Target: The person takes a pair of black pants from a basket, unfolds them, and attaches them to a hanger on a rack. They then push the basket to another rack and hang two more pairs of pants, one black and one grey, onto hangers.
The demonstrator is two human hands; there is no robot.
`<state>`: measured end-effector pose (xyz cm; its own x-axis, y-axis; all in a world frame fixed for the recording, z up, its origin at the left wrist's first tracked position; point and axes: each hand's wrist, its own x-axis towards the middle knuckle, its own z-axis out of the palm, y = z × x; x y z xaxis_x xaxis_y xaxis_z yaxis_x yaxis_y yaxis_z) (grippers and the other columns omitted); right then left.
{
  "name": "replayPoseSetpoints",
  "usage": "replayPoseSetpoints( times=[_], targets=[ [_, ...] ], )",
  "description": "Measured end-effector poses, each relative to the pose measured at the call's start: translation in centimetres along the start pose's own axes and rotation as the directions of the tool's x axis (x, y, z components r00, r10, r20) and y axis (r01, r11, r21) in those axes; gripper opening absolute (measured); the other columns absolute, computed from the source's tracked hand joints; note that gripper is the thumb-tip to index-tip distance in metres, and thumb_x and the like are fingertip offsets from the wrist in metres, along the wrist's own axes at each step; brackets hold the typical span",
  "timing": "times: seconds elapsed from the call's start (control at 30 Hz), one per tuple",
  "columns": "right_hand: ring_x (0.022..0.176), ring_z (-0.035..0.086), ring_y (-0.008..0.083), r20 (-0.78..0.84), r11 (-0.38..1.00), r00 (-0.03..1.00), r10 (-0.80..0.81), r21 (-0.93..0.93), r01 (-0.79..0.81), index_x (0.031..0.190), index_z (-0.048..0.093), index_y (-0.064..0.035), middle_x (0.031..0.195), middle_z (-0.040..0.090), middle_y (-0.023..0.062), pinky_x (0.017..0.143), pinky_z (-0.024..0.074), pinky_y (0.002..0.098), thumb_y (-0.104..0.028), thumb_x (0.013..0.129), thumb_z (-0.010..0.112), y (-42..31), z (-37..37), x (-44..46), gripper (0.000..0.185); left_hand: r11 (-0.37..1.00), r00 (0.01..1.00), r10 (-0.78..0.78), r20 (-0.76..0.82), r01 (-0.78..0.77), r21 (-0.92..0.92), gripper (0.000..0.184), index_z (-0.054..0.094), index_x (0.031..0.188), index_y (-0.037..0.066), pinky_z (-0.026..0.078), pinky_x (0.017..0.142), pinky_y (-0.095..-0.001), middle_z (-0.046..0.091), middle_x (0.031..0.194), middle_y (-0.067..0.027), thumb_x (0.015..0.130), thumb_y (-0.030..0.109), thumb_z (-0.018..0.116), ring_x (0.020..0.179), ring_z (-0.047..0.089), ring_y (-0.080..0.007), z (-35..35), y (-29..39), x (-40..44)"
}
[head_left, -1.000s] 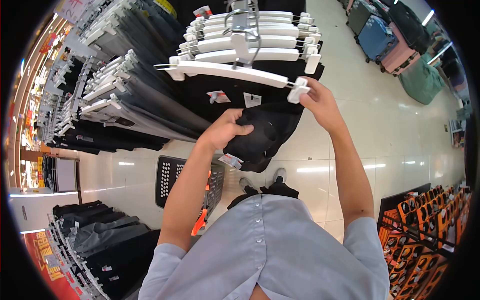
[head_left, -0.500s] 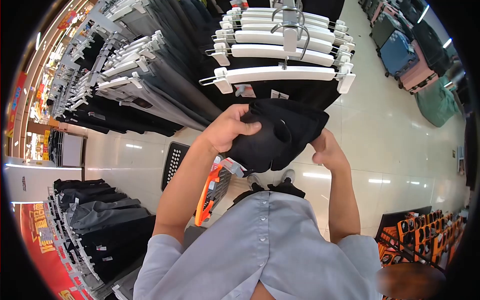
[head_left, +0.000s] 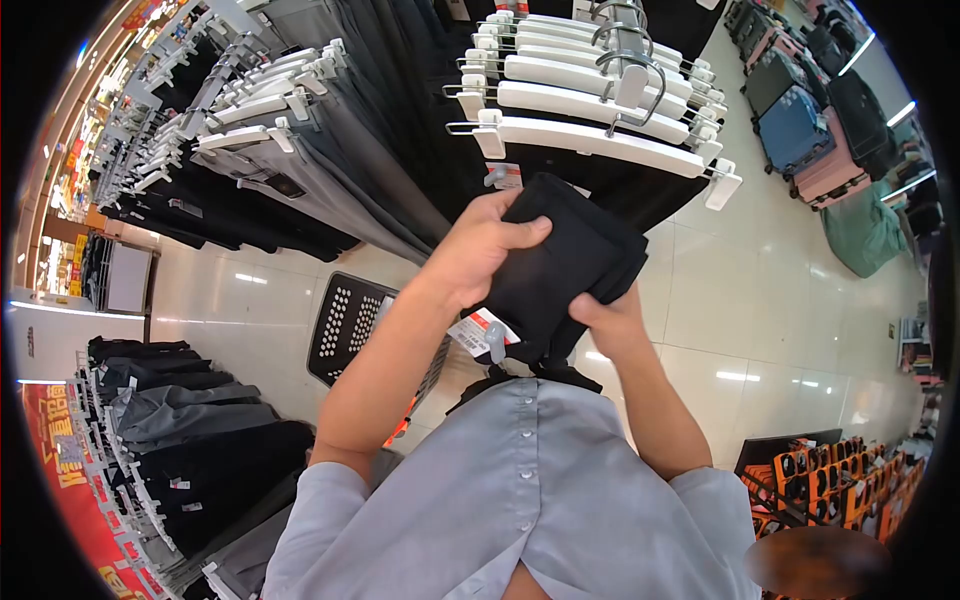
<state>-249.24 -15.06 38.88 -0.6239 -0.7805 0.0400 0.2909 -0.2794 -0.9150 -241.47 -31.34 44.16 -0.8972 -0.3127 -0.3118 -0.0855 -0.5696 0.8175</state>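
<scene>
1. The folded black garment [head_left: 565,265] is in both hands, in front of the body and just below the front white hanger [head_left: 600,145] in the view.
2. The left hand [head_left: 478,250] is closed on its left edge, thumb flat on top; the fingers beneath are mostly hidden.
3. The right hand [head_left: 615,322] holds the lower right edge, thumb on top, fingers largely out of sight behind the cloth.
4. The bundle lies between the hands, touching both, so neither is nearer. Its longer direction seems to run from the rack side towards the grey shirt [head_left: 530,470], tilted slightly.
5. A red-and-white tag [head_left: 468,337] and a grey security clip [head_left: 496,345] hang at its lower left, beneath the left hand.
6. The dark cart [head_left: 343,320] stands to the left, nearer the left arm.
</scene>
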Motion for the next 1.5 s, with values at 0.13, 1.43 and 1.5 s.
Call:
replayPoseSetpoints(
  times=[0.13,1.43,1.5],
  targets=[
    [0.105,0.055,0.0191,-0.152,1.000,0.988,0.022,0.024,-0.018,0.122,0.047,0.0043,0.116,0.057,0.0102,0.093,0.0438,0.0318,-0.007,0.072,0.076,-0.2,1.8,-0.5,0.058,0.992,0.988,0.083,-0.130,-0.071,0.100,0.035,0.053,0.115,-0.007,0.049,0.080,-0.0282,0.061,0.099,-0.0113,0.082,-0.001,0.060,0.088,0.060,-0.0164,1.1,-0.7,-0.1],
    [0.087,0.065,0.0288,-0.415,0.915,0.825,0.385,0.290,-0.281,0.109,0.056,0.0075,0.100,0.063,0.0190,0.080,0.0547,0.0384,-0.003,0.080,0.058,-2.2,1.1,4.1,0.031,0.945,0.943,0.326,-0.064,-0.326,0.006,0.037,0.058,0.117,-0.005,0.047,0.080,-0.0237,0.064,0.106,-0.0093,0.081,-0.009,0.056,0.093,0.059,-0.0109,-2.1,-7.6,-8.3],
    [0.089,0.064,0.0290,-0.398,0.898,0.814,0.423,0.303,-0.319,0.110,0.056,0.0073,0.102,0.063,0.0190,0.081,0.0541,0.0389,-0.003,0.080,0.058,-2.4,1.0,3.7,0.032,0.951,0.948,0.302,-0.100,-0.293,0.098,0.036,0.059,0.116,-0.005,0.048,0.079,-0.0233,0.064,0.105,-0.0093,0.080,-0.009,0.057,0.092,0.060,-0.0108,-2.2,-8.2,-9.2]
  ],
)
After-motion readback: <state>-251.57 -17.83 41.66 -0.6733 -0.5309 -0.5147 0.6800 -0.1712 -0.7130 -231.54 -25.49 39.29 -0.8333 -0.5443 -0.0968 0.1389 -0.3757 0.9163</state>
